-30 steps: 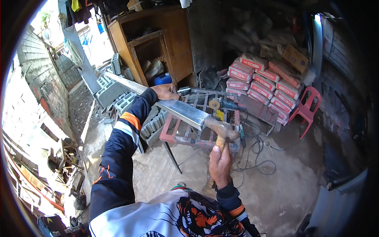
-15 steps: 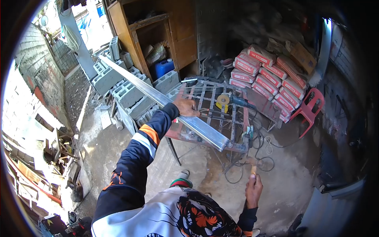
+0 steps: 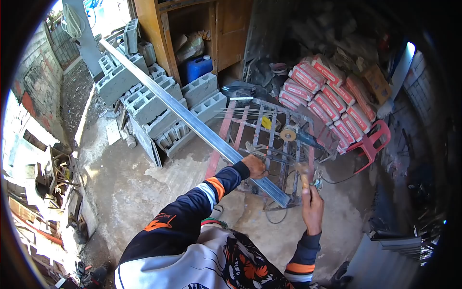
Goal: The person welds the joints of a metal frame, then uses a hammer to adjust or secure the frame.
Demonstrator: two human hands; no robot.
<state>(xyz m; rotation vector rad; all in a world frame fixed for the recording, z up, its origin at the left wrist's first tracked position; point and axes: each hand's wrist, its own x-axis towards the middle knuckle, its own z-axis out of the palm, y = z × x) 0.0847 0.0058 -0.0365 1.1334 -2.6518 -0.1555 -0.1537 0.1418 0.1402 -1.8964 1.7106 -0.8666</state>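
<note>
A long, shiny metal channel (image 3: 192,122) runs diagonally from the concrete blocks at upper left to the near side of a metal-bar table (image 3: 225,132). My left hand (image 3: 255,166) is closed over it, a short way from its near end. My right hand (image 3: 313,208) is closed round the wooden handle of a hammer (image 3: 304,179), held upright just right of that end and apart from it. The hammer's head is blurred. On the table behind my hands lie an angle grinder (image 3: 308,138) with a round disc and a clamp-like tool (image 3: 262,149).
Grey hollow blocks (image 3: 153,98) are stacked at left, before a wooden cabinet (image 3: 235,38) holding a blue jug (image 3: 198,70). Stacked red-and-white sacks (image 3: 332,98) and a red plastic chair (image 3: 373,147) stand at right. Cables trail across the floor by the table.
My right hand has risen with the hammer, closer to the channel's near end. My left hand, still on the channel, now appears further right and lower. The whole view has shifted.
</note>
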